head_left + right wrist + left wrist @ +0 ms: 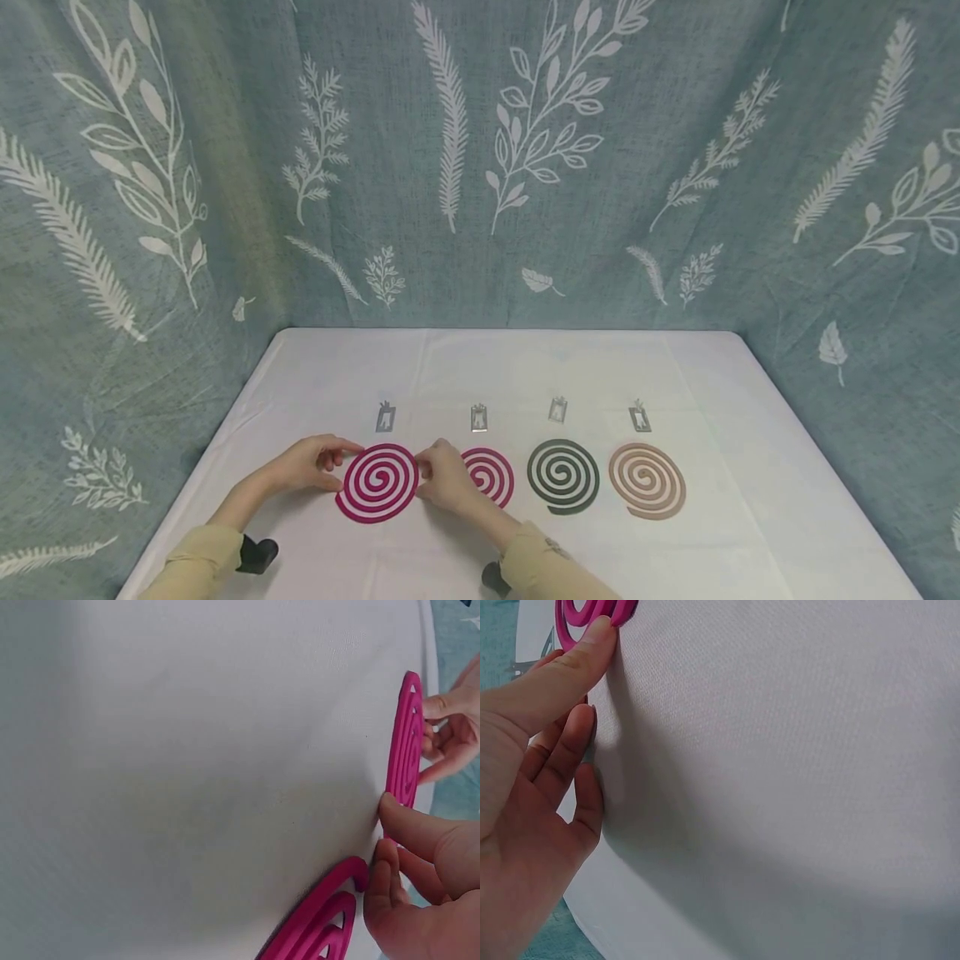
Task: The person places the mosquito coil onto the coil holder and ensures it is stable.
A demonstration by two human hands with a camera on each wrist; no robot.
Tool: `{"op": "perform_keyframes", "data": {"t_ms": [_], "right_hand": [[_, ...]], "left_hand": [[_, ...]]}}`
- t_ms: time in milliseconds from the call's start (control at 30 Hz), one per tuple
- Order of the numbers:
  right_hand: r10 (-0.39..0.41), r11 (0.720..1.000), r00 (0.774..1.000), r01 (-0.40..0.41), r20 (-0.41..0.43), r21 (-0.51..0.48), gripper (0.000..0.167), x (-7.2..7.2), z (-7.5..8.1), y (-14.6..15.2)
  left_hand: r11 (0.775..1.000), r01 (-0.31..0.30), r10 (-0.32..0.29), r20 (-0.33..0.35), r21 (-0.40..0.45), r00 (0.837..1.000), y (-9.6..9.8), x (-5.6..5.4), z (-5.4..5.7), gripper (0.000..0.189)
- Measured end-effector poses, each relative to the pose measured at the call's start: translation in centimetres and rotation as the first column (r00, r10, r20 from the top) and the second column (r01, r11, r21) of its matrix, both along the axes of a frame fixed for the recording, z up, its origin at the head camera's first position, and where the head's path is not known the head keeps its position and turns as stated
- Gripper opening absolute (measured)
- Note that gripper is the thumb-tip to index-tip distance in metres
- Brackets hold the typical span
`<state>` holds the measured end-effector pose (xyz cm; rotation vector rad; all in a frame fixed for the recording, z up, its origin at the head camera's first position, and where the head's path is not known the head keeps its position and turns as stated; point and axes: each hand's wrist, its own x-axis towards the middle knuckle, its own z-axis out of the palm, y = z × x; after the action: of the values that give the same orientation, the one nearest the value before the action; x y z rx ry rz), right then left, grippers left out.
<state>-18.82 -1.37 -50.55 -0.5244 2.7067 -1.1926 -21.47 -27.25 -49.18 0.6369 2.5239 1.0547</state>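
A magenta mosquito coil [381,477] is held between both hands at the left of the row. The left hand [307,463] grips its left edge, thumb low and index finger high; in the left wrist view the thumb [592,646] lies against the coil's rim. On the opposite edge, the right hand [448,479] pinches the coil with its fingertips, as the right wrist view also shows at the thumb [412,825]. A second magenta coil [487,477] lies just right of that hand, which partly covers it.
A dark green coil [562,472] and a tan coil [645,474] lie farther right on the white tablecloth [525,367]. Behind the coils are several small metal stands, among them a left one [386,417] and a right one [639,417]. A patterned curtain [480,275] surrounds the table.
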Motion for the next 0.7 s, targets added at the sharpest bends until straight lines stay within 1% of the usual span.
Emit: {"op": "perform_keyframes", "data": {"t_ms": [167,400,467,700], "right_hand": [[-0.011,1.0,1.0,0.011,-0.004,0.011,0.031,-0.13,-0.04,-0.12],[-0.022,1.0,1.0,0.022,0.008,0.005,0.033,-0.26,-0.18,-0.06],[-0.015,1.0,1.0,0.015,0.0,0.003,0.033,-0.32,-0.27,-0.01],[0.017,0.999,1.0,-0.017,-0.005,-0.042,0.035,-0.46,-0.37,0.27]], "left_hand": [[1.0,0.002,-0.002,-0.004,-0.001,1.0,0.01,-0.06,0.04,0.049],[1.0,-0.006,0.006,-0.011,-0.004,1.0,0.12,-0.08,0.01,0.05],[1.0,-0.009,0.009,-0.008,0.003,1.0,0.1,-0.09,-0.08,0.05],[0.999,-0.029,0.028,0.042,0.046,0.999,-0.14,-0.16,-0.46,0.051]]}}
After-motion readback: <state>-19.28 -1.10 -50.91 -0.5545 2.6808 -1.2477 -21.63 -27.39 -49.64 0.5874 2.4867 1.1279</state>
